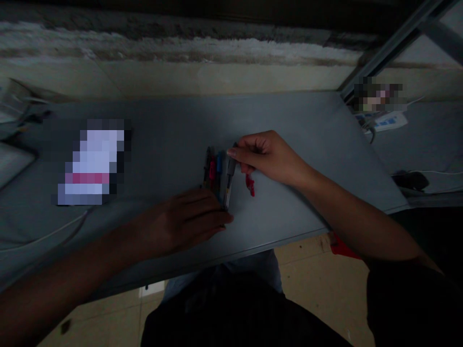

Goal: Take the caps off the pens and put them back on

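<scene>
A slim pen (pixel 230 167) with a grey upper part and a clear lower part stands slanted between my hands. My right hand (pixel 265 154) pinches its grey upper end between thumb and fingers. The fingertips of my left hand (pixel 191 217) are closed at its lower end and partly hide it. Just left of this pen, several pens lie side by side on the desk, among them a red pen (pixel 212 166), a blue pen (pixel 219 164) and a black pen (pixel 207 161). My left hand covers their near ends. A small red piece (pixel 250 184) lies below my right hand.
The grey desk (pixel 300 120) ends at a front edge near my body and meets a wall behind. A blurred-out phone-like object (pixel 96 159) and a white cable (pixel 61 231) are at left. A metal frame (pixel 379 53) rises at right, beside another surface with cables.
</scene>
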The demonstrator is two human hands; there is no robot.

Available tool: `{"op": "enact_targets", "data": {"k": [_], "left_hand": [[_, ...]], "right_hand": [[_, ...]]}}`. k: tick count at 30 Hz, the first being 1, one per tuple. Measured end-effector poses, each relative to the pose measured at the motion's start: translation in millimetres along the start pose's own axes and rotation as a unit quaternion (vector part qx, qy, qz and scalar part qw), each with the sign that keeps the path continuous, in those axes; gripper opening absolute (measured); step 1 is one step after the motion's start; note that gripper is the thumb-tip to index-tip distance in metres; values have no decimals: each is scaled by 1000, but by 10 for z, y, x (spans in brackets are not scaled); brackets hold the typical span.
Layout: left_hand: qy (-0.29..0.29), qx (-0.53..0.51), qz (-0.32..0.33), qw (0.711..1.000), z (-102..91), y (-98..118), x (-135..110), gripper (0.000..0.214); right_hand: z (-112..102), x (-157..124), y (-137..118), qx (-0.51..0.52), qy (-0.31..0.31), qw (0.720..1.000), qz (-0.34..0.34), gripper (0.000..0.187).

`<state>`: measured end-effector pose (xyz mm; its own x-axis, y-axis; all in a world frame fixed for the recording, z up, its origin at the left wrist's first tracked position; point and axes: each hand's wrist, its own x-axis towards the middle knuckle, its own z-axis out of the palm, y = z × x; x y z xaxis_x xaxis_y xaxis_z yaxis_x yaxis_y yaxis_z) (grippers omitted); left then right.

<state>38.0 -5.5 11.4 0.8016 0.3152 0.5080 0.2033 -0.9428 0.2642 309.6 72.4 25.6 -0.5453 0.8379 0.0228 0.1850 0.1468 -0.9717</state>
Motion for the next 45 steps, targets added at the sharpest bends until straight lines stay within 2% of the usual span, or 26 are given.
{"op": "enact_targets", "data": {"k": [17,26,36,41,45], "left_hand": [[2,-28,-19,999,-18,21,9,23],[-10,-40,-27,999,-49,15,-29,30],[-7,-31,-19,999,72,-53,-175,27],[-18,-26,-27,999,35,-52,-183,31],[-2,-13,-8,1000,9,-51,-124,24]], "right_hand": [[-24,-9,-35,4,7,1000,5,65],[16,21,47,-22,-7,1000,-9,64],[24,26,54,-23,-5,1000,-6,62],[22,30,47,-30,-3,1000,-9,60],[42,42,48,-25,-2,1000,-14,63]]}}
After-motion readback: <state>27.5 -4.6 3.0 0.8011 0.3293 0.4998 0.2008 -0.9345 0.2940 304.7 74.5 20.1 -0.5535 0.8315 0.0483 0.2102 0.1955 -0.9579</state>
